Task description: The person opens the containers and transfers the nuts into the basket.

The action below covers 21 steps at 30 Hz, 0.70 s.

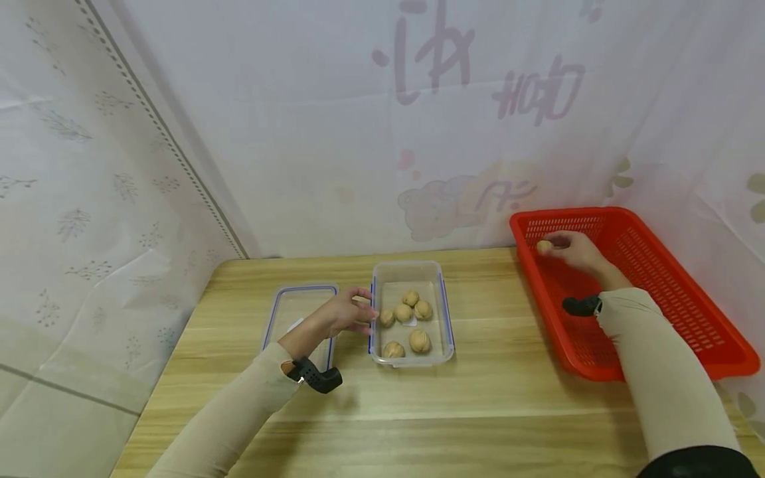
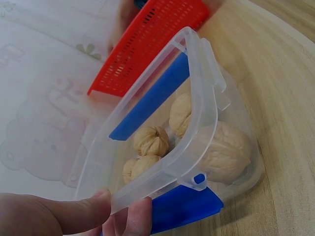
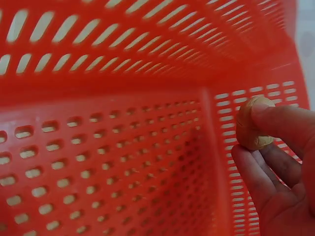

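Note:
A clear plastic food container (image 1: 441, 332) with blue side clips stands mid-table, several walnuts (image 1: 420, 341) lying on its floor. My left hand (image 1: 350, 311) pinches the container's left rim; in the left wrist view the thumb (image 2: 83, 212) lies on one side and the fingers on the other. On the right, my right hand (image 1: 576, 252) reaches inside the red plastic basket (image 1: 540, 312) near its far left corner. Between its thumb and fingertips it grips a single walnut (image 3: 252, 124), raised above the basket's slotted bottom.
Left of the container lies its clear lid (image 1: 281, 312) with a blue seal, partly under my left forearm. The basket stands at the table's right side by a printed curtain (image 1: 335, 133). Behind the wooden table (image 1: 382, 418) the same cloth hangs along the back edge.

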{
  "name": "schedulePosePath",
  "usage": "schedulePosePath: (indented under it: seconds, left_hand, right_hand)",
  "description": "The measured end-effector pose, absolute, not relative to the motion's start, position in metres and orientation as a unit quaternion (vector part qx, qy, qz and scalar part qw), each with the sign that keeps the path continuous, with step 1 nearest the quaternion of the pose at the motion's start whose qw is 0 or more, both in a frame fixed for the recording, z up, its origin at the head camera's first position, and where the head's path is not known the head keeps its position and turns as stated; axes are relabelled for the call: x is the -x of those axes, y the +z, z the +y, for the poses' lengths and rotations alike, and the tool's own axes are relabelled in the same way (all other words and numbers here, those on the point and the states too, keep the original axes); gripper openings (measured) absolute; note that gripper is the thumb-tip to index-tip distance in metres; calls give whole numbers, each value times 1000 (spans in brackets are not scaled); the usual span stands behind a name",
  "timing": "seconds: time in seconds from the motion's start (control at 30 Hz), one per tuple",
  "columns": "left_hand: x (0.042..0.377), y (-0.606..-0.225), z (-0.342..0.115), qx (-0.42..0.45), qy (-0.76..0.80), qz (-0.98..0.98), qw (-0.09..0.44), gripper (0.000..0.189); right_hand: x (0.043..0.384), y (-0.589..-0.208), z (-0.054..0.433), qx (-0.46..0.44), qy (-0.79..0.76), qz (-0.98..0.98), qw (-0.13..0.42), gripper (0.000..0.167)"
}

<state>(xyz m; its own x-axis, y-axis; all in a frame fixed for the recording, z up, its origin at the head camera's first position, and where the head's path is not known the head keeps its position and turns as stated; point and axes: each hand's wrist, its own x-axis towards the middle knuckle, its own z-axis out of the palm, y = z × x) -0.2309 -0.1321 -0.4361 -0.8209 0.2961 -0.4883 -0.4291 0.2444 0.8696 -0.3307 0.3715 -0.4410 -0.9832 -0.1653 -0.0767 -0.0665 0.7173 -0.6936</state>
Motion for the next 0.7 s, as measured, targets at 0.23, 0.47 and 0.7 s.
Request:
schedulePosePath:
  seconds: [0.23,0.47,0.7]
  left_hand:
    - [232,-434,-131,39,615,729,298,50]
    - [231,-431,-131,41,612,731,298,49]
    - [229,-433,-132,43,613,731,298,50]
  right_hand:
    - [333,-453,365,68,-356,928,85,48]
    - [337,-457,354,83,-339,934,81,41]
    - [340,-463,352,83,-326,937,93,41]
